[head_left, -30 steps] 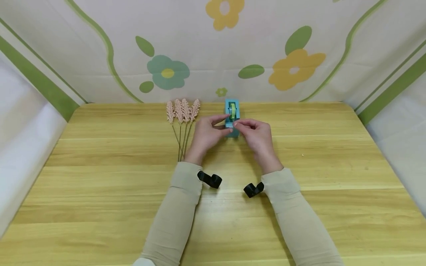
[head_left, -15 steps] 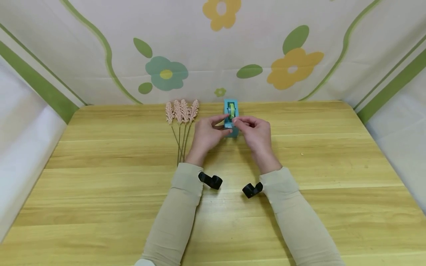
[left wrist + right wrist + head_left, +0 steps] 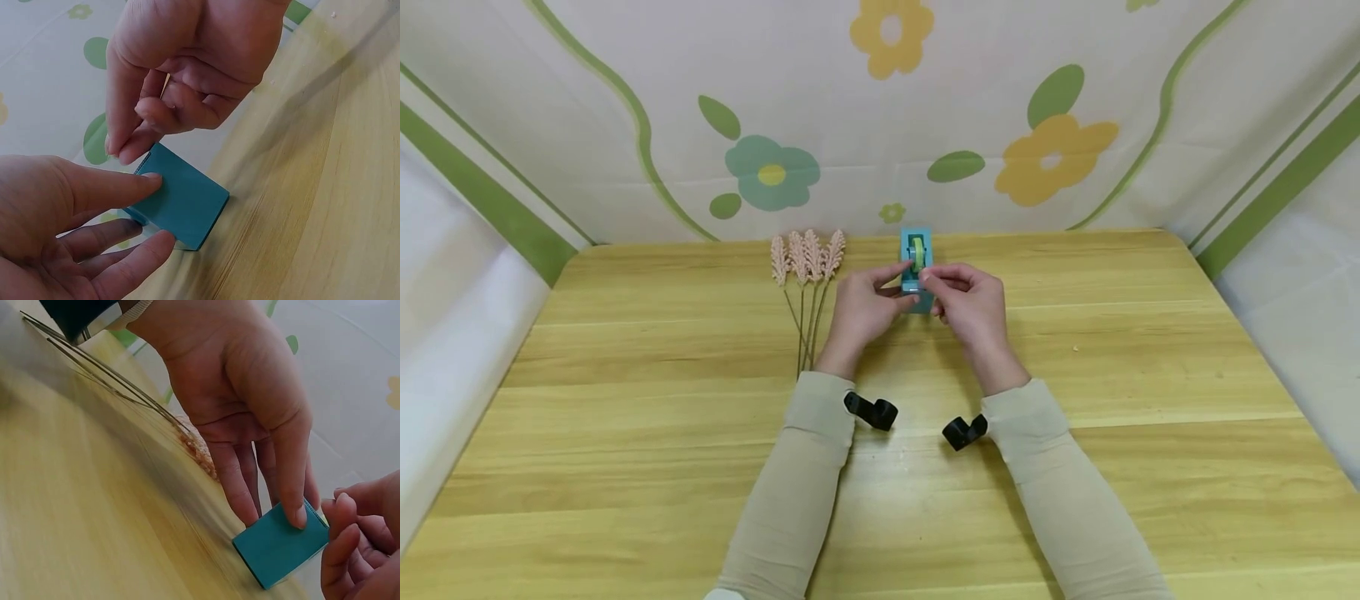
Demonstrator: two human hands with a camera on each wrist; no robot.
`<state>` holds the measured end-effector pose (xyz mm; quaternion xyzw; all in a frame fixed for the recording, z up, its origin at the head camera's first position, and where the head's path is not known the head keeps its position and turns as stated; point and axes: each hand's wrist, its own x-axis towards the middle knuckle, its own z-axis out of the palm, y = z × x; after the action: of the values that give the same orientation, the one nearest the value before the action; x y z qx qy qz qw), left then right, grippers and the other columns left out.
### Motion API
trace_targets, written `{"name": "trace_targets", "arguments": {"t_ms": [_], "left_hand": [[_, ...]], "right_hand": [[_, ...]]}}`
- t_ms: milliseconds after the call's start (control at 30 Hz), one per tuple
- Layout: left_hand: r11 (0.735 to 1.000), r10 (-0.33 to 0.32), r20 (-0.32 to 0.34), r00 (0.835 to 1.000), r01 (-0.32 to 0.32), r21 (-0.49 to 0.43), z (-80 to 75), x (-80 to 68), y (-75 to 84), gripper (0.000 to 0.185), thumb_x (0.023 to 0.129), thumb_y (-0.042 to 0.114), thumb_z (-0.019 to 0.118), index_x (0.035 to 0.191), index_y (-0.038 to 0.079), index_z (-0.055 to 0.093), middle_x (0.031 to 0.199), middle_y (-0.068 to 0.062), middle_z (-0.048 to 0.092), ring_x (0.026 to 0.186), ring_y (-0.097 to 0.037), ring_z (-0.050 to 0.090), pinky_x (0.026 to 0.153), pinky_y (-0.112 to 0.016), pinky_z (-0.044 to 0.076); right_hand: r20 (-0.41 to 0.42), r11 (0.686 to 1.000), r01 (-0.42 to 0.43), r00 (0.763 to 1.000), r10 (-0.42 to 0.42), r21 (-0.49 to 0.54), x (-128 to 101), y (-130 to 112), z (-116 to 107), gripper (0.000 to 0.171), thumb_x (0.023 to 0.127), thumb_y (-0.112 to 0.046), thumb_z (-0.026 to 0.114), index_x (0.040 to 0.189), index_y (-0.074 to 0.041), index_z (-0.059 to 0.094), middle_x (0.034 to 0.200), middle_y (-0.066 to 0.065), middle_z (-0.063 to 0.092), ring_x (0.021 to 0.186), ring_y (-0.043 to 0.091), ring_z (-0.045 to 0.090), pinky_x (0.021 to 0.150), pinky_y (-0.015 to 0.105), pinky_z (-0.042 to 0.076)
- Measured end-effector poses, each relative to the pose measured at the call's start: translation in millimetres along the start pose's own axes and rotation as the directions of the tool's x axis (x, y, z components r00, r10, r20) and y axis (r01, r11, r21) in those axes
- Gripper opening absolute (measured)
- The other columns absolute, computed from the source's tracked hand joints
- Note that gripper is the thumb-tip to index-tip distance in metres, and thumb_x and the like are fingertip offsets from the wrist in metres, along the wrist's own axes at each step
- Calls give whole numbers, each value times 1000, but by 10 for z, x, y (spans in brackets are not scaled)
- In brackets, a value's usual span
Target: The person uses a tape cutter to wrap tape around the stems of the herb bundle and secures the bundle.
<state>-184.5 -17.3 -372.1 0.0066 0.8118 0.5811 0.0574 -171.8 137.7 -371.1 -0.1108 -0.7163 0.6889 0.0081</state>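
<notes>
At the far table edge, the teal tape dispenser (image 3: 917,279) is steadied by the left hand (image 3: 859,307); the right hand (image 3: 972,302) pinches at the tape end, so a straight pull is probably needed.

Bright, even light fills the head view, soft from above, with only faint shadows under the sleeves (image 3: 797,467) on the table (image 3: 1150,375) and no glare to speak of. That view is sharp in the middle, though the table's edges splay out wide toward the corners. Both wrist views are softer: the wood streaks with motion blur, the backdrop (image 3: 56,81) sits out of focus, and the stems (image 3: 106,378) smear into thin lines.
</notes>
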Motion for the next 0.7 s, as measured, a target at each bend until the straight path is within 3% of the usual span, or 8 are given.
{"name": "trace_targets", "arguments": {"t_ms": [133,433,700], "left_hand": [[1000,4,-2,1000,-4,6,-2,2,-7,50,92,7,86,138,24,75,150,-4,67,121,-24,76,96,-36,63],[1000,2,3,1000,-2,6,-10,-21,9,51,93,6,85,139,24,74,153,-7,65,123,-26,75,97,-37,63],[1000,18,-8,1000,-18,-1,-4,-36,12,51,91,8,87,138,21,74,152,-10,65,122,-28,76,97,-37,63]], "right_hand": [[2,1000,-3,1000,3,2,-7,0,6,21,99,-16,80,114,-2,79,85,-8,76,56,7,58,55,19,47],[-3,999,-39,999,39,8,-41,-15,15,20,98,-17,81,114,-4,79,88,-6,77,59,7,57,60,21,53],[2,995,-67,998,67,67,-131,17,-4,20,98,-12,80,114,0,78,87,-7,78,60,7,56,60,19,50]]}}
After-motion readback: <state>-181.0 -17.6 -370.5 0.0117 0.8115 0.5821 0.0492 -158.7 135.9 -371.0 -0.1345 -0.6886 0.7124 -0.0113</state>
